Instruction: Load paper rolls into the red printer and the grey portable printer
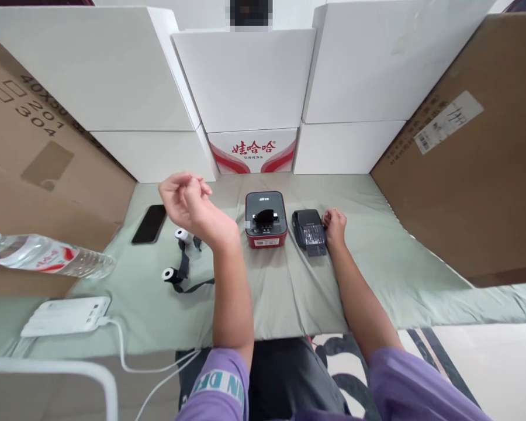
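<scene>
My left hand (184,197) is raised over the left-middle of the cloth, its fingers loosely curled in and nothing visible in them. My right hand (335,224) rests on the cloth as a loose fist, against or close beside the right side of a small black device (305,225) that looks like a portable printer. A dark, shiny strip (316,250) hangs over that device's front. Between my hands stands a red-and-black box-shaped device (266,225) with a black piece on top. Left of my left forearm lie two small rolls (169,275) with white cores, trailing dark strip.
A dark phone (149,224) lies at the left. Nearer are a water bottle (48,255) on its side and a white power bank (68,316) with cables. White boxes (245,82) wall the back; brown cartons (469,158) flank both sides. A white tube (70,367) crosses the lower left.
</scene>
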Motion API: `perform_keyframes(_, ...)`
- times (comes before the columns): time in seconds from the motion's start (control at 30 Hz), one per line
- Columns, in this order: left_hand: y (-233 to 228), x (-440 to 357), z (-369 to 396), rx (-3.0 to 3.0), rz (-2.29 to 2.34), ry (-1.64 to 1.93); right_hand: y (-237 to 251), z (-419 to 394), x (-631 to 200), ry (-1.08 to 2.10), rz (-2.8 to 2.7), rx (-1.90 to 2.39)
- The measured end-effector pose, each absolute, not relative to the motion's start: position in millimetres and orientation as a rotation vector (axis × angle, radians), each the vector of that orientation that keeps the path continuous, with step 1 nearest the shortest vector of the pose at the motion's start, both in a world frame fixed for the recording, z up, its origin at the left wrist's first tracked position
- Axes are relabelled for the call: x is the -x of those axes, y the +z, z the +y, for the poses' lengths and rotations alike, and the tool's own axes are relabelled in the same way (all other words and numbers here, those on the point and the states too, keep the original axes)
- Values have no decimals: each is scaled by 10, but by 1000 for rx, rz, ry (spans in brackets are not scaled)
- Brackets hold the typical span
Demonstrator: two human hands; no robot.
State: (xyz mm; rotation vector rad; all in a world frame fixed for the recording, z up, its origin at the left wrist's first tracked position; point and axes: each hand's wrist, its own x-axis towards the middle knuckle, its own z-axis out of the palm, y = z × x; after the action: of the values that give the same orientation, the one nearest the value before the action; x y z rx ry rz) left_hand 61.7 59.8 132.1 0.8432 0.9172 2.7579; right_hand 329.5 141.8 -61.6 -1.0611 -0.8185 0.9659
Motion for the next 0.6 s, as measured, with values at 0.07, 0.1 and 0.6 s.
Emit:
perform_keyframes(0.07,1219,-589,646,-896,934,2736,-614,1422,-3295,970,-832,1055)
perform_keyframes(0.1,1123,-580,674,-916,967,2723,-609,1422,-3294,973,-838,1056)
perform_keyframes(0.6,-624,-684,638,-1548,1655,2070,-588,1442,-3278,967,-898,1147)
